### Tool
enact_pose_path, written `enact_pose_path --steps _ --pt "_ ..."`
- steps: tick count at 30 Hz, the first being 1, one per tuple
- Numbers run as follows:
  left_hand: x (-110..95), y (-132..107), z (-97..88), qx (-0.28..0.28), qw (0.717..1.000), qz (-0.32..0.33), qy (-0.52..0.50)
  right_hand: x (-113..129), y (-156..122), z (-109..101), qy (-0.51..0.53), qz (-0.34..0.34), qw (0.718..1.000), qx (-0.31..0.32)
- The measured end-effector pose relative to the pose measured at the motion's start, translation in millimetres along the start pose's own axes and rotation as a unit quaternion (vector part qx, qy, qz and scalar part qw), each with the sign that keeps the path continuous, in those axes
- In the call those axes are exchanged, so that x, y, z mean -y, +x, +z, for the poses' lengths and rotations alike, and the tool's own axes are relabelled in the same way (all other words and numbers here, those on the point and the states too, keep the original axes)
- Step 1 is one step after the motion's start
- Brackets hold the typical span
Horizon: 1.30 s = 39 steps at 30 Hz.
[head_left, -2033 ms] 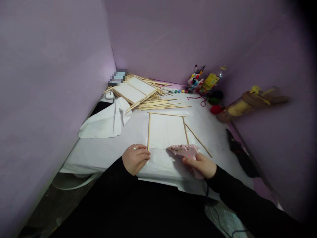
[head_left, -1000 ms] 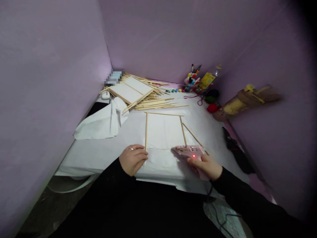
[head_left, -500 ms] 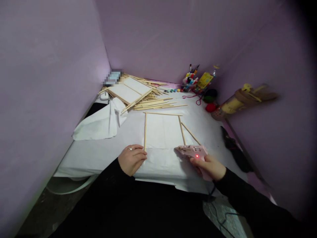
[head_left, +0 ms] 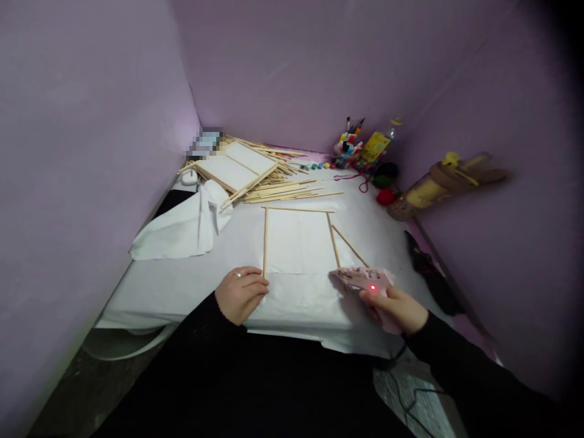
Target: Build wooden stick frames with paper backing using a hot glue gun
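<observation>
Glue gun (head_left: 365, 278) (pink) juts from right hand (head_left: 404, 309)

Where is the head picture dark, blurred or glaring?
Head view throughout: upper right corner black; wrapped bundle smeared toward its far end; floor dim at lower left; soft shadow under the glue gun, its red light shining brightly.

White-covered table (head_left: 182, 292) spans the middle of the frame; at its centre lies a white sheet (head_left: 296, 240) edged on three sides by thin sticks, a loose stick (head_left: 350, 245) slanting just right of it. Upper left to upper centre: stick pile (head_left: 283, 194), crumpled white wrap (head_left: 176, 236), small white case (head_left: 189, 177). Upper right of centre: row of paint pots (head_left: 320, 165), container of pens and brushes (head_left: 348, 152), red yarn ball (head_left: 385, 196) beside a dark one.
</observation>
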<state>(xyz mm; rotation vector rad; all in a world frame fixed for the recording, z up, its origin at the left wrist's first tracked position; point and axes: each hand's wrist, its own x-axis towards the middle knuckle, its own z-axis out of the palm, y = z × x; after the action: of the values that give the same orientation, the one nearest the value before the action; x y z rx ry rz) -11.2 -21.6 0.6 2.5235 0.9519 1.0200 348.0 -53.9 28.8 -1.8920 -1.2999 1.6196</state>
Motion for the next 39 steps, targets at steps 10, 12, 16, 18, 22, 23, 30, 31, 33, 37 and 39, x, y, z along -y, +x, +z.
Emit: enact_pose_path --steps 10,12,16,18,22,23,30,31,33,37,39 --pt "3 -1 -0.9 0.012 1.0 0.011 0.003 -6 -3 -9 -0.007 0.003 1.0 0.002" --pt "3 -1 -0.5 0.015 1.0 0.013 0.002 -5 -5 -9 -0.01 -0.002 1.0 -0.005" --pt "3 -1 -0.6 0.011 1.0 0.008 -0.003 1 -10 -10 -0.01 -0.008 1.0 -0.021" --pt "2 -1 -0.9 0.015 1.0 0.005 -0.001 4 -13 -10 -0.009 -0.001 1.0 -0.027" --pt "1 0 -0.6 0.015 1.0 -0.003 -0.006 7 -15 -10 -0.006 0.002 0.999 -0.035" --pt "1 -1 -0.2 0.011 1.0 -0.007 -0.009 8 -16 -10 -0.005 0.003 0.999 -0.037" --pt "0 -1 1.2 0.002 1.0 -0.011 -0.016 5 -18 -9 0.002 -0.036 0.997 -0.067" --pt "0 -1 1.1 0.002 1.0 -0.011 -0.015 4 -18 -9 -0.002 -0.044 0.997 -0.068" --pt "0 0 0.9 0.002 1.0 -0.009 -0.015 2 -18 -10 -0.013 -0.051 0.996 -0.066" --pt "0 0 0.5 0.008 1.0 -0.014 -0.014 -1 -17 -9 -0.029 -0.065 0.995 -0.073" --pt "0 0 0.3 0.01 1.0 -0.014 -0.014 -2 -16 -9 -0.036 -0.081 0.993 -0.076"
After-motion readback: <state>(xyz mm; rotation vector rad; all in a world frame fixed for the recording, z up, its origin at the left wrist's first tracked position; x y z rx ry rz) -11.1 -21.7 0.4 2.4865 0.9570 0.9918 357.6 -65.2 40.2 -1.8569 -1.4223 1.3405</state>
